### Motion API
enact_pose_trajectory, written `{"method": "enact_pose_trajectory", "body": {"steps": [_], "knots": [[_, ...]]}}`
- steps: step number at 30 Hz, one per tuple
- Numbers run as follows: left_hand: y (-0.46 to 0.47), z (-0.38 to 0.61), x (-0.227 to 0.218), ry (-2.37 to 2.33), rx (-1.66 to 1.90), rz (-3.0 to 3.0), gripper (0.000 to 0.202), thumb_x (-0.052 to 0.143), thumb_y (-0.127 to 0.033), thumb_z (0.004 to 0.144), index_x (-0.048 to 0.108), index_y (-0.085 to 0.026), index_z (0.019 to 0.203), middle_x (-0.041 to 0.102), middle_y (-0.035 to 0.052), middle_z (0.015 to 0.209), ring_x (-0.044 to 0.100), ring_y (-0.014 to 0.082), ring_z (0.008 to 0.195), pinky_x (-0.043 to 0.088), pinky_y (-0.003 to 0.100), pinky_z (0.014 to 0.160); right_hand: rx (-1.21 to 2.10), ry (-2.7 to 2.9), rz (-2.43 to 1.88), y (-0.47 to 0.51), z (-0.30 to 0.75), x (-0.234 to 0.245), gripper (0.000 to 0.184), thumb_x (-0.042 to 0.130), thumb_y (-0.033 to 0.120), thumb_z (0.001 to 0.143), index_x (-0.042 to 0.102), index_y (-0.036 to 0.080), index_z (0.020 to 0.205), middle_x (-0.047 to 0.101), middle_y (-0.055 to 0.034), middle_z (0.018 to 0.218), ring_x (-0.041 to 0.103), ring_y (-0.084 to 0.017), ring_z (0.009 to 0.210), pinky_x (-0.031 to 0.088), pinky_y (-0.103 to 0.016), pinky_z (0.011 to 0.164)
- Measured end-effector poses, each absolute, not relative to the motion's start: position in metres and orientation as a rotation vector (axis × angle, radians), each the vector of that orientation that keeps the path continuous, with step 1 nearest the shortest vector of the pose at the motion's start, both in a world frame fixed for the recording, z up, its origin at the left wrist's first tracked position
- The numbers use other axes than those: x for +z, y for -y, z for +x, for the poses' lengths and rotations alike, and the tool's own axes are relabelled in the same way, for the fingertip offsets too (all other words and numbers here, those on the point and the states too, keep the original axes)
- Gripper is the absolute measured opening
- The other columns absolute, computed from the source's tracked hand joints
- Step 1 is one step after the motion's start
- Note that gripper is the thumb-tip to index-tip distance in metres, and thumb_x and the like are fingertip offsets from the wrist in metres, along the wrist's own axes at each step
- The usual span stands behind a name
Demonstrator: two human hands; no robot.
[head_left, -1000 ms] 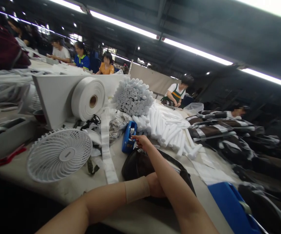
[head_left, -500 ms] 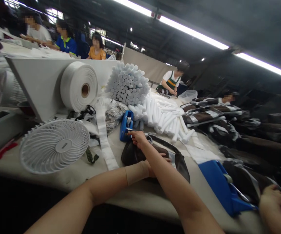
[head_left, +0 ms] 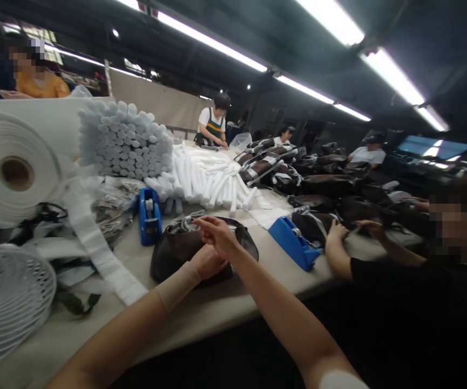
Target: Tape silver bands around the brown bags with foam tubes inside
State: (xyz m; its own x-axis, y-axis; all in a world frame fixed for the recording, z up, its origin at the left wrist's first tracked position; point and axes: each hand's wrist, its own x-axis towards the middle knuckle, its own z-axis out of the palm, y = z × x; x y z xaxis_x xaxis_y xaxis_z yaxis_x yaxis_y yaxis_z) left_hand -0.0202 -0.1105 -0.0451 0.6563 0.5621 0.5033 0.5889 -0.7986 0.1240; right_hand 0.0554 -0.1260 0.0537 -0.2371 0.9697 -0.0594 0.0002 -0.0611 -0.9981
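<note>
**A:** Main thing at the centre?

**B:** A dark brown bag (head_left: 172,259), lying on the worktop (head_left: 201,302) straight in front of the person, with pale trim along its upper edge.

**A:** Direction of its long axis?

**B:** Nearly side to side across the view, one rounded end to the left and one to the right. Trimmed edge toward the far side of the worktop.

**A:** And the state of the hands?

**B:** Right hand (head_left: 216,236) open on top of the bag, fingers (head_left: 201,222) stretched toward the left. Left hand (head_left: 208,262) curled against the bag just below the right hand, with a beige wrist wrap (head_left: 178,286). Whether a real grip or not, impossible to tell.

**A:** Around the bag?

**B:** Just beyond it, a blue tape dispenser (head_left: 149,216), upright. To the right, a second blue tape dispenser (head_left: 292,243), lying tilted. Farther back, a heap of white foam tubes (head_left: 204,178) beside a stack of the same tubes (head_left: 123,140), round ends toward the camera.

**A:** At the right side?

**B:** A person in black (head_left: 411,308), with both hands (head_left: 336,233) on dark bags (head_left: 318,224).
</note>
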Motion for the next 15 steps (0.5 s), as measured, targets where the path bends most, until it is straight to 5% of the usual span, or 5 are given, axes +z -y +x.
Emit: {"method": "enact_pose_trajectory", "body": {"steps": [7,15], "knots": [[0.115,-0.021,-0.045,0.936,-0.85,-2.819,0.03,0.045,-0.027,0.098,0.064,-0.021,0.12,0.064,0.0051,0.13,0.053,0.0217,0.127,0.031,0.048,0.114,1.518,1.259,-1.11,0.122,0.172,0.054,0.039,0.085,0.034,0.058,0.069,0.013,0.087,0.06,-0.0007,0.075,0.038,-0.003,0.05,0.018,-0.016,0.04],[0.117,-0.022,-0.041,0.914,-0.84,-2.808,0.031,0.045,-0.025,0.098,0.062,-0.023,0.123,0.064,0.004,0.13,0.053,0.0212,0.128,0.031,0.047,0.114,1.443,1.314,-1.315,0.128,0.173,0.017,0.034,0.08,0.031,0.058,0.067,0.013,0.083,0.056,0.0032,0.059,0.034,-0.003,0.044,0.016,-0.017,0.038]]}}
